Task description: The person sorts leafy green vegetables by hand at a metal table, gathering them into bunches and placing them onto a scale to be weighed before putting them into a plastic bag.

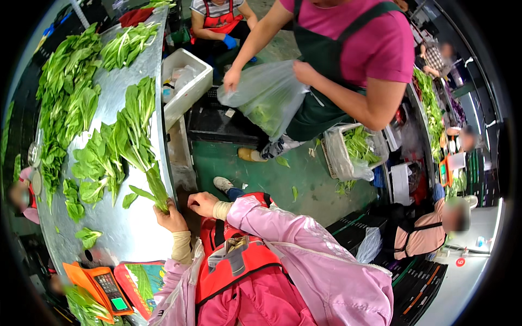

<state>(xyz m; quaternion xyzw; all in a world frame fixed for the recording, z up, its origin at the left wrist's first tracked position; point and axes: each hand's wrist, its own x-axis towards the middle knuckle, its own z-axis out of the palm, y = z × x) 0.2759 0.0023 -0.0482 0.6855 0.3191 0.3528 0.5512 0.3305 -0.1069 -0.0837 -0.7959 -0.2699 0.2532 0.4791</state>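
Note:
My left hand [173,220] grips the lower end of a small bunch of leafy greens [155,183] at the near edge of the metal table [134,238]. Just beyond it lies a larger bunch of greens [132,134], stems towards me. A looser group of greens [96,163] is spread to its left. My right hand [204,204] hovers beside the table edge above my red apron [240,261]; its fingers are curled in, and nothing shows in them. Beige bands cover both wrists.
A long heap of greens [67,102] lines the table's far side. An orange digital scale [102,291] sits by a printed bag [140,281]. Ahead, a co-worker holds a plastic bag [269,102] of greens. A foam box [195,87] and a lined crate [342,163] stand nearby.

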